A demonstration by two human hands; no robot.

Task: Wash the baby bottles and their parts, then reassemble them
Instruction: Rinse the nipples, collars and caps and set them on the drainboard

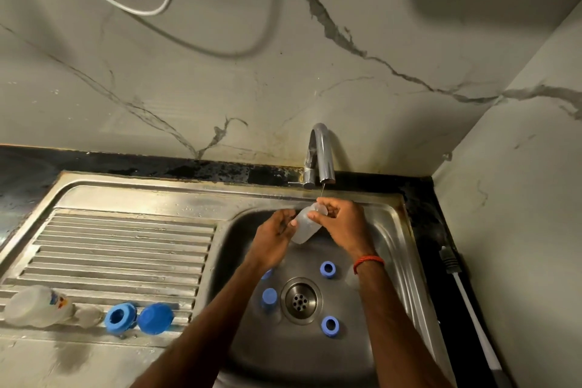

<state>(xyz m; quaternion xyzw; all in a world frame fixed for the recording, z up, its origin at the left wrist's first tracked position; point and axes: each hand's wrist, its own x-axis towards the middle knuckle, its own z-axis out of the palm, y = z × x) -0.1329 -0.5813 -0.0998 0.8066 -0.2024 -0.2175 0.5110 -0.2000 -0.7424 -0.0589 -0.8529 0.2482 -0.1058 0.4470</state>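
Pale marble-veined wall [220, 88] is seen behind a steel sink [395, 230], and a grey cable [151, 9] is looped across that wall, far above the drain [300, 299]. Directly beyond the drain, at the sink's back rim, a chrome tap [319, 151] is mounted, and a thin stream of water [323, 190] is let fall from it. Under that stream, above and beyond the drain, a clear baby bottle [304, 227] is held tilted, its mouth end raised toward the spout. Its lower body is wrapped by the curled fingers of the left hand [275, 235], while its neck end is pinched by the right hand [341, 222]; both grips are closed on the bottle. A red thread band [368, 261] is worn on the right wrist. Around the drain, blue parts are scattered on the basin floor: one blue ring [328, 269] beyond it to the right, a second ring [330, 325] nearer the viewer to the right, a blue cap [269, 297] just to the left, and a further blue piece [267, 274] beyond that, half hidden by the left forearm. Well left of the drain, on the ridged draining board [126, 239], a second clear bottle [34, 305] is laid on its side, with a small clear piece [88, 315], a blue collar [119, 316] and a blue lid [156, 317] lined up toward the drain. Well right of the drain, a white-handled tool [472, 302] is laid on the dark counter [422, 198]; what it is cannot be told.
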